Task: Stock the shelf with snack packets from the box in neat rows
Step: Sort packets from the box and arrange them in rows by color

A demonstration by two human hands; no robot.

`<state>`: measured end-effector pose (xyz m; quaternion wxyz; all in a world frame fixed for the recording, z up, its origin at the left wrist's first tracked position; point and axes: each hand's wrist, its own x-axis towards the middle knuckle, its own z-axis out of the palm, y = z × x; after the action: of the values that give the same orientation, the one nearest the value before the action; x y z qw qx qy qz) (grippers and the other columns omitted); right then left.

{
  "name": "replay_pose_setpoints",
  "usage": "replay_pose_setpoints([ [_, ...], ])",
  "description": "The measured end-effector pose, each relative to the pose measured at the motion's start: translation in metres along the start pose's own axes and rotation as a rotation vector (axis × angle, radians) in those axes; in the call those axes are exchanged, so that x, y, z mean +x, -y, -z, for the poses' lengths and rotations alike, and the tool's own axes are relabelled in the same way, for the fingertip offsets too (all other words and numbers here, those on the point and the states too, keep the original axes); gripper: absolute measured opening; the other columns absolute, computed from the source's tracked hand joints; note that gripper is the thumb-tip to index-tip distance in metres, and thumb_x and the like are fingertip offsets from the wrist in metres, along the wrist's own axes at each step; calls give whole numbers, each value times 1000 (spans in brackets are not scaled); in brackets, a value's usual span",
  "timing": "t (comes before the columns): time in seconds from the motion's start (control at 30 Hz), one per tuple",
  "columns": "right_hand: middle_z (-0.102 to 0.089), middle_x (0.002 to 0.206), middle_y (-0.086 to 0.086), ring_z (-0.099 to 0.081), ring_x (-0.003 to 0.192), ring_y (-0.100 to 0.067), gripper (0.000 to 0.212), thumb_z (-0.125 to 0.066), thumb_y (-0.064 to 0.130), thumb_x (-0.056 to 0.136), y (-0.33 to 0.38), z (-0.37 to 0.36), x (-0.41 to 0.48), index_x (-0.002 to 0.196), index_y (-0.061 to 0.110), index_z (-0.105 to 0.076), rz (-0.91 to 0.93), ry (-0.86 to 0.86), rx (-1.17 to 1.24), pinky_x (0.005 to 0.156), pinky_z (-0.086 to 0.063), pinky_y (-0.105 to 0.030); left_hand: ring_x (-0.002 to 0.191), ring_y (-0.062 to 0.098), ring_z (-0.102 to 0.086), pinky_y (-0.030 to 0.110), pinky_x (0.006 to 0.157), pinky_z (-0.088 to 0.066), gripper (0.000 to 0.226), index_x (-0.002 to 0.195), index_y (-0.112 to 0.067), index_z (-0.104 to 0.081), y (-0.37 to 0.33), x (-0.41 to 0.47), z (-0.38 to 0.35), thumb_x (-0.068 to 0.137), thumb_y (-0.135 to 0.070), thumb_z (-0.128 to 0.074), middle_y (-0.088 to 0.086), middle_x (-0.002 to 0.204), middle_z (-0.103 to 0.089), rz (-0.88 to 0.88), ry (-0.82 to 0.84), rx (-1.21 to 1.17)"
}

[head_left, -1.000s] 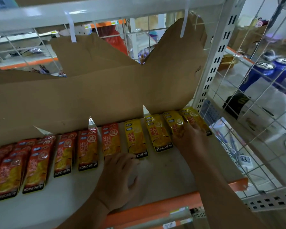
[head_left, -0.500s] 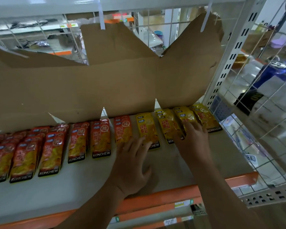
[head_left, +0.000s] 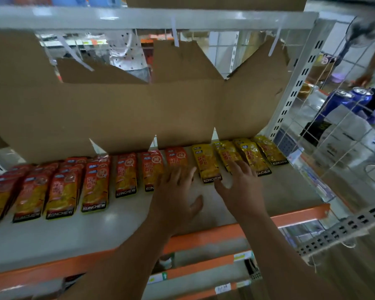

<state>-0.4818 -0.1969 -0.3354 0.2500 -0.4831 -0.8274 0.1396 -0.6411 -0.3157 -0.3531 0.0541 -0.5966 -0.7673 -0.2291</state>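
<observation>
Packets lie flat in one row toward the back of the shelf (head_left: 74, 239): red packets (head_left: 95, 185) at left, yellow packets (head_left: 207, 161) at right. Long axes run front to back; the yellow ones skew rightward. The row sits just ahead of both hands. Left hand (head_left: 175, 195) is flat, fingers spread, tips on the endmost red packet's near end, gripping nothing. Right hand (head_left: 239, 187) is likewise splayed, fingertips on yellow packets. One yellow packet lies between the hands, nearer the right thumb. Cardboard (head_left: 117, 118) stands behind the row.
</observation>
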Motion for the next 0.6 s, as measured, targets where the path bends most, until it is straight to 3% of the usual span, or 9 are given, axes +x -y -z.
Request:
replay_pose_setpoints([
  [0.1,-55,140,-8,-49,129,-34,75,-46,63,80,32,10,-18,143,23,-50,38,8,-39,101,-46,-49,137,31,-43,50,109,-39,76,152,-25,-44,14,-18,35,86,-62,-50,2,148,-50,32,-23,-3],
  [0.3,-61,119,-4,-54,114,-29,56,-52,57,85,136,32,-67,124,17,-62,161,-96,30,95,-47,-45,126,33,-52,49,100,-44,72,145,-18,-54,49,-75,139,85,-58,-55,7,138,-57,8,-170,61],
  [0.47,-54,140,-5,-49,129,-26,63,-54,54,89,267,63,-121,141,18,-53,298,-128,169,107,-44,-47,131,32,-52,53,103,-44,66,143,-15,-56,90,-130,265,89,-51,-53,8,140,-60,-15,-358,108],
  [0.6,-55,141,-5,-48,132,-23,61,-60,47,88,385,95,-153,140,16,-56,440,-182,300,111,-41,-42,131,28,-52,50,110,-42,66,141,-15,-61,116,-175,383,86,-51,-56,5,139,-61,-63,-560,168],
])
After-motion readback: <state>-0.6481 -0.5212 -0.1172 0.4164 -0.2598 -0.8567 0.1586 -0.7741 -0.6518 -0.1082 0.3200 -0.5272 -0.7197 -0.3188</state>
